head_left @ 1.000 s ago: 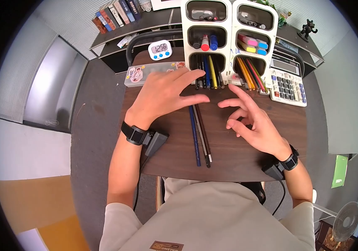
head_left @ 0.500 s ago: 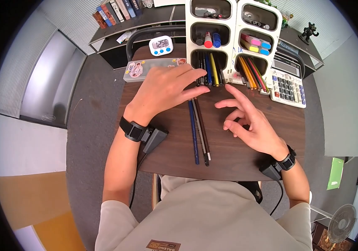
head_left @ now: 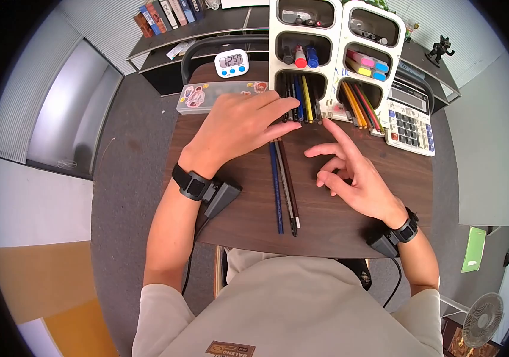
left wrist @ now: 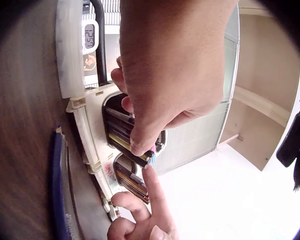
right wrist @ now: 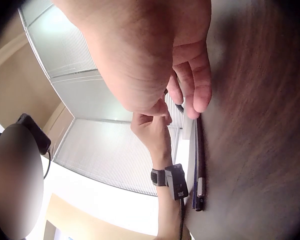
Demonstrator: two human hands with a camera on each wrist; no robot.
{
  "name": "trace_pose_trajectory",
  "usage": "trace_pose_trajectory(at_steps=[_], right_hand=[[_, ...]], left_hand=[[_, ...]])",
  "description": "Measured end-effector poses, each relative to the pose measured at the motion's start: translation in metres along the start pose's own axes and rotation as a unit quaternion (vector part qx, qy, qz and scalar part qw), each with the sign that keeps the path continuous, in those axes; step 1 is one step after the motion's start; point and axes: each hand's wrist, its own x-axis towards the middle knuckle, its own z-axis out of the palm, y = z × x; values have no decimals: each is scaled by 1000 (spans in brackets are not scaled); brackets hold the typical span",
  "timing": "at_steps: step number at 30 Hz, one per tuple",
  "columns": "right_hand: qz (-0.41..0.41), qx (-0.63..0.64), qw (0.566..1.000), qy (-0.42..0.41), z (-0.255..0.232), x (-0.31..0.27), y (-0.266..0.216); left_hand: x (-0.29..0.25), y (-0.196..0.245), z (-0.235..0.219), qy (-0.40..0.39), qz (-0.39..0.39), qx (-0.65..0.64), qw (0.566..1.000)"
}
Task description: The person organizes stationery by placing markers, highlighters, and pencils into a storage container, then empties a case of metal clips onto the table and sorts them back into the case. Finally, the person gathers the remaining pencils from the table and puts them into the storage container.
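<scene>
My left hand (head_left: 235, 126) hovers in front of the organizer's lower left compartment, its thumb and index finger reaching across the ends of the pencils (head_left: 308, 104) standing out of it. In the left wrist view, the thumb tip lies right at the pencil ends. My right hand (head_left: 358, 184) points its index finger toward the rightmost of those pencils, the fingertip at its end, while the other fingers bend loosely. Below the left hand, three pencils lie side by side on the table: a blue pencil (head_left: 277, 190), a grey one and a dark brown pencil (head_left: 289, 178).
The white organizer (head_left: 333, 71) also holds markers (head_left: 300, 56), highlighters (head_left: 367, 64) and colored pencils (head_left: 358, 107). At its left are a stickered pencil case (head_left: 207, 106) and a white timer (head_left: 232, 63); at its right, a calculator (head_left: 410, 128). The wooden table's front edge (head_left: 254, 249) borders the person's lap.
My left thumb has moved up toward the index finger and the pencil ends. The right hand has barely moved. The timer has gone from 12:56 to 12:57, and the head view has shifted slightly.
</scene>
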Motion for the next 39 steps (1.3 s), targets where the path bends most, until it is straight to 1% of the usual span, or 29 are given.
trace_pose_trajectory(at_steps=[6, 9, 11, 12, 14, 17, 24, 32, 39], right_hand=[[3, 6, 1000, 4, 0, 0, 0], [-14, 8, 1000, 4, 0, 0, 0], [-25, 37, 999, 2, 2, -1, -3], [-25, 37, 999, 3, 2, -1, -2], [-60, 26, 998, 2, 2, -1, 1], [-75, 19, 997, 15, 2, 0, 2], [-64, 13, 998, 5, 0, 0, 4], [-84, 22, 996, 17, 2, 1, 4], [-77, 21, 997, 10, 1, 1, 5]], left_hand=[[1, 1, -1, 0, 2, -1, 1000], [1, 2, -2, -6, 6, 7, 1000], [1, 1, -1, -3, 8, 6, 1000], [1, 1, 0, 1, 10, 5, 1000], [2, 1, 0, 0, 8, 2, 1000], [1, 0, 0, 0, 5, -3, 1000], [1, 1, 0, 0, 1, -9, 1000], [1, 1, 0, -3, 0, -2, 1000], [0, -1, 0, -8, -5, -9, 1000]])
